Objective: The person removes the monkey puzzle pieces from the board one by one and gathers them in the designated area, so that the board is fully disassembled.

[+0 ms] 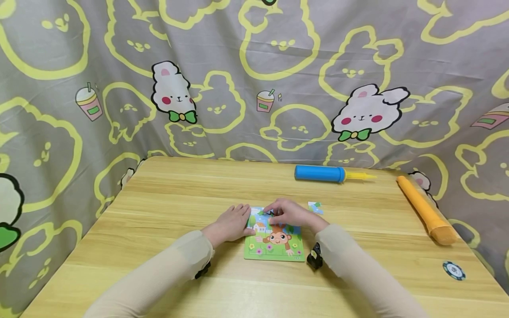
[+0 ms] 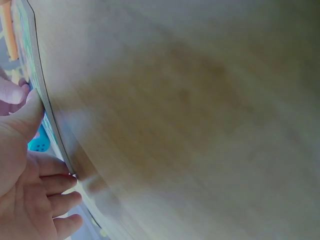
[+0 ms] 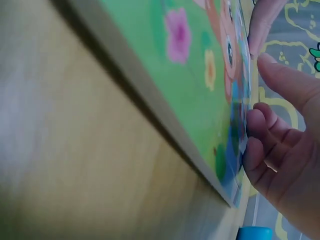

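A picture puzzle (image 1: 274, 254) with a monkey, a house and flowers lies flat on the wooden table. My left hand (image 1: 232, 224) rests at its left side, fingers extended; in the left wrist view its thumb (image 2: 31, 112) touches the board's edge. Over the puzzle's upper part is my right hand (image 1: 292, 213), its bent fingertips on the surface. The right wrist view shows its thumb (image 3: 282, 77) apart from the curved fingers (image 3: 256, 122), with no piece visible between them. This hand hides the upper right of the picture. One loose puzzle piece (image 1: 315, 207) lies just beyond the right wrist.
A blue hand pump (image 1: 320, 173) with a yellow nozzle lies near the table's back edge. At the right lies a long orange cylindrical object (image 1: 424, 210), with a poker chip (image 1: 454, 270) nearer me. A patterned curtain (image 1: 238, 88) hangs behind the table (image 1: 167, 198).
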Tool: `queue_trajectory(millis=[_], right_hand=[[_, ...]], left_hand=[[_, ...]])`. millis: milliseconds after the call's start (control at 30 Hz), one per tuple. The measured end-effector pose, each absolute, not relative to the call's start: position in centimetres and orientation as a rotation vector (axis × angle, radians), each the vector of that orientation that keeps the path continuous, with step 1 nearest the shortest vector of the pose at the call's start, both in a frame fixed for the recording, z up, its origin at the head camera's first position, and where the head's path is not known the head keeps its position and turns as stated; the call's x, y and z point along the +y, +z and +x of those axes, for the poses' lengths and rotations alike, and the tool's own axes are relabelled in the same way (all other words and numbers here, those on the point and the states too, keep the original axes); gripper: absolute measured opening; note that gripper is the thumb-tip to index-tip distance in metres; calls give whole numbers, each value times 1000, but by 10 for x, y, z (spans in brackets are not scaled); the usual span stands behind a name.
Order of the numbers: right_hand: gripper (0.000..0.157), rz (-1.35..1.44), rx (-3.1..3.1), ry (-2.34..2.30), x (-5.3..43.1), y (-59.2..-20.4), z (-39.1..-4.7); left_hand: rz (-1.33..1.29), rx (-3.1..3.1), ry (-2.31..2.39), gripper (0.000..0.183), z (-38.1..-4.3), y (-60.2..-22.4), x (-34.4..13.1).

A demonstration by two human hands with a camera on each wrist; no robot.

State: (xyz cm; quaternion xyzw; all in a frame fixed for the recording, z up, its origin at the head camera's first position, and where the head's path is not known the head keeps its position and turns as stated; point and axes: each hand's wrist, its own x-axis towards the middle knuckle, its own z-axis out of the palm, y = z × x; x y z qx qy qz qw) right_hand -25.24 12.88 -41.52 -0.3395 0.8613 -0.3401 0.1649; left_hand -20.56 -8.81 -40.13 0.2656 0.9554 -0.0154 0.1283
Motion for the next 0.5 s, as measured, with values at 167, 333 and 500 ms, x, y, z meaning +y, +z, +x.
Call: queue_trajectory(millis=[167, 333, 500], right_hand=[[39, -1008, 2487, -800, 124, -416, -254], [39, -959, 2462, -817, 122, -415, -254], [36, -943, 2463, -816, 122, -416, -254]], left_hand=[[765, 2775, -33, 76, -206, -401, -88], [765, 2773, -19, 76, -206, -401, -88], [777, 2777, -28, 76, -206, -402, -89]])
